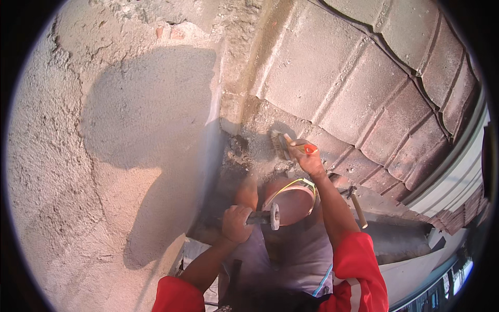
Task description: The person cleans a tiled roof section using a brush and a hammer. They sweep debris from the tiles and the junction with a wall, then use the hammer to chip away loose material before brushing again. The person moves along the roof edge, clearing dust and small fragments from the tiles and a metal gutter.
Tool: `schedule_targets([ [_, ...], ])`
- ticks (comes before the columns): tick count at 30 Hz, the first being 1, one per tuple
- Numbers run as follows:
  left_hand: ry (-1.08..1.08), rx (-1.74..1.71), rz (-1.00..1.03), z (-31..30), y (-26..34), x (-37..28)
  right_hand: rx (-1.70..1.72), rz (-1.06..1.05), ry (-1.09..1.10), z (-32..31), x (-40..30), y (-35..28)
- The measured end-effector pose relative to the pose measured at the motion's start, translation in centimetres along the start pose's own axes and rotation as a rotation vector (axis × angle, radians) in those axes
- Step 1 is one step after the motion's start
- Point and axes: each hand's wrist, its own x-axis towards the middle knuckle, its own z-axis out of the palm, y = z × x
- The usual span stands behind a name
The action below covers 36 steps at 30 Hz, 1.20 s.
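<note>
My right hand [308, 156] grips the wooden handle of a brush [278, 143], whose pale bristles touch dusty rubble [263, 142] at the lower edge of the roof tiles. In my left hand [237, 224] is the dark handle of a tool with a rounded, dust-coated end [275, 216]; its exact kind is not clear. Between my forearms, by my legs, sits a reddish bucket [292, 204] with a yellow handle. Its inside looks hazy with dust. A hammer [359, 212] with a wooden handle lies to the right of my right forearm.
A rough plastered wall [46, 163] rises at the left, with my shadow on it. Overlapping roof tiles [351, 89] cover the upper right. A grey gutter [401, 238] runs at the lower right, and the roof's edge drops off beyond it.
</note>
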Motion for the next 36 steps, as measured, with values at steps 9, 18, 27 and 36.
schedule_targets([
  [9, -0.065, 0.000, 0.019, -0.5, 0.0, 0.5, 0.765, 0.063, 0.266, 7.8, 3.0, 0.6],
  [18, -0.025, -0.012, -0.030, 0.0, -1.3, -0.9, 0.810, 0.088, 0.249, 10.1, 2.8, -1.4],
  [27, -0.057, -0.029, -0.055, -0.6, -0.5, -0.3, -0.180, -0.160, -0.127, 11.0, 4.9, -4.3],
  [36, 0.053, -0.118, -0.033, -0.8, -0.5, -0.4, -0.474, -0.208, -0.160, 11.8, 2.3, -5.8],
])
